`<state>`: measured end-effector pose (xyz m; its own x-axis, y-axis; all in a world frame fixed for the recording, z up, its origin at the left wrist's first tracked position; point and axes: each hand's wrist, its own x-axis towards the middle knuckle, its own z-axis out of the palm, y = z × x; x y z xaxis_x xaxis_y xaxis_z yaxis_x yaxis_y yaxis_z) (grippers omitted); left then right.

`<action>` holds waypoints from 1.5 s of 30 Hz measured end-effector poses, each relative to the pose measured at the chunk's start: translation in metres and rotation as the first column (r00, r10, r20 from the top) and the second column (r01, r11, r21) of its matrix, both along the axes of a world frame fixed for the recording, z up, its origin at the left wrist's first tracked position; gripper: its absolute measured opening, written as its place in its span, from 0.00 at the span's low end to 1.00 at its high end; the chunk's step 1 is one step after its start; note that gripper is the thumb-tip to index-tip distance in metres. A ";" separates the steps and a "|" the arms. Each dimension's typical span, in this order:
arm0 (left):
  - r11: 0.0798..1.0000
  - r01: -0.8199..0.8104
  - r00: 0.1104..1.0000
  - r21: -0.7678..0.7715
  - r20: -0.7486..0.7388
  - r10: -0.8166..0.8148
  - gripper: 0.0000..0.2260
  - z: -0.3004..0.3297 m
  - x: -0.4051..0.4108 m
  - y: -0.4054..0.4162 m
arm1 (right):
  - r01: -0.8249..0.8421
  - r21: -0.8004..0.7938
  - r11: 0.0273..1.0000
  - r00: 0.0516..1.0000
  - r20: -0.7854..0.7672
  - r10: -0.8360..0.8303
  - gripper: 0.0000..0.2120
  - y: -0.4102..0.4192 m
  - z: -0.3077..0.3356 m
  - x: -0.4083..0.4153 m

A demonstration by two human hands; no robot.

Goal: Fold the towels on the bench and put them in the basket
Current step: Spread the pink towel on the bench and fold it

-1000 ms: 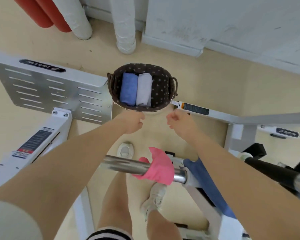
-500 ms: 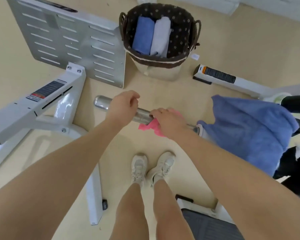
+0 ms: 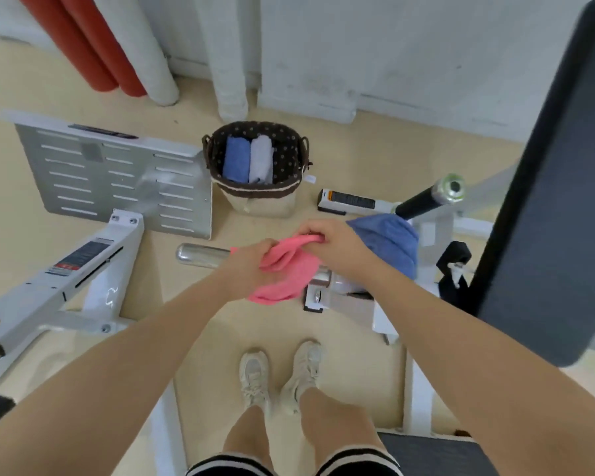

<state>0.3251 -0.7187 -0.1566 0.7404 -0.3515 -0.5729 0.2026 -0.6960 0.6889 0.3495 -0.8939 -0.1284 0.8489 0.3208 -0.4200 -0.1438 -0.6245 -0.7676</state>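
Here both hands are on the pink towel [image 3: 284, 273], which is bunched over the chrome bar [image 3: 203, 256] in front of the person. The left hand [image 3: 251, 266] grips the towel's near-left side with its fingers curled into the cloth; the right hand [image 3: 334, 247] pinches the far upper edge, fingers closed over a fold. The towel's lower part hangs below the bar, just above the bar's bracket [image 3: 315, 297].

Just beside the right hand, to its right, a blue towel [image 3: 392, 245] lies draped unfolded over the white frame of the machine. Farther away on the floor stands the basket [image 3: 258, 197], dark with a dotted lining and a pale base. Inside it two rolled towels lie side by side and touching: a blue rolled towel [image 3: 237, 163] on the left and a white rolled towel [image 3: 261, 163] on the right.

A perforated metal plate [image 3: 117, 173] sits left of the basket, touching or nearly touching its side. A dark padded backrest [image 3: 547, 201] rises at the right edge. The person's pale shoes [image 3: 279, 376] stand on the beige floor below the hands
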 end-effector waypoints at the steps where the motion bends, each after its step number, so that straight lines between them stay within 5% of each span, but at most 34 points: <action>1: 0.999 0.009 0.999 0.044 0.045 -0.011 0.24 0.019 0.001 -0.010 | 0.054 0.049 0.997 0.999 0.006 -0.054 0.08 -0.009 0.029 -0.003; 7: 0.992 0.126 0.977 -0.009 0.177 -0.122 0.17 0.131 0.018 -0.079 | 0.293 0.208 0.933 0.948 0.067 -0.312 0.11 -0.062 0.143 -0.030; 9: 0.976 0.175 0.961 -0.130 0.239 -0.140 0.07 0.161 0.018 -0.111 | 0.354 0.255 0.900 0.917 0.095 -0.388 0.07 -0.096 0.159 -0.038; 12: 0.925 0.221 0.962 -0.309 0.226 -0.154 0.05 0.186 0.006 -0.170 | 0.494 0.307 0.813 0.844 0.058 -0.534 0.09 -0.168 0.176 -0.063; 15: 0.920 0.239 0.964 -0.311 0.186 -0.188 0.12 0.187 0.005 -0.213 | 0.558 0.334 0.760 0.788 0.075 -0.611 0.05 -0.223 0.183 -0.078; 18: 0.929 0.292 0.944 -0.229 0.223 -0.242 0.08 0.184 0.006 -0.281 | 0.581 0.352 0.734 0.755 0.103 -0.647 0.05 -0.289 0.186 -0.086; 23: 0.978 0.176 0.944 -0.110 0.300 -0.137 0.13 0.182 -0.001 -0.377 | 0.563 0.409 0.719 0.767 0.065 -0.638 0.08 -0.380 0.195 -0.080; 30: 0.984 0.150 0.950 -0.096 0.290 -0.116 0.10 0.175 -0.001 -0.439 | 0.558 0.323 0.765 0.788 0.085 -0.610 0.09 -0.447 0.176 -0.074; 36: 0.980 0.084 0.928 -0.180 0.374 -0.011 0.17 0.175 0.023 -0.467 | 0.585 0.063 0.809 0.747 0.346 -0.567 0.03 -0.484 0.169 -0.062; 43: 0.965 0.175 0.911 0.194 0.339 -0.234 0.14 0.173 0.036 -0.491 | 0.706 -0.028 0.708 0.663 0.378 -0.646 0.09 -0.526 0.155 -0.064; 45: 0.991 0.083 0.954 0.103 0.279 -0.108 0.11 0.171 0.040 -0.502 | 0.674 -0.046 0.737 0.703 0.345 -0.622 0.09 -0.540 0.154 -0.065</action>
<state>0.3654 -1.2206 0.0140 0.8423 -0.3855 -0.3768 -0.0623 -0.7639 0.6424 0.2845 -1.4341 0.0260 0.9081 -0.4024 -0.1157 -0.3488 -0.5741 -0.7408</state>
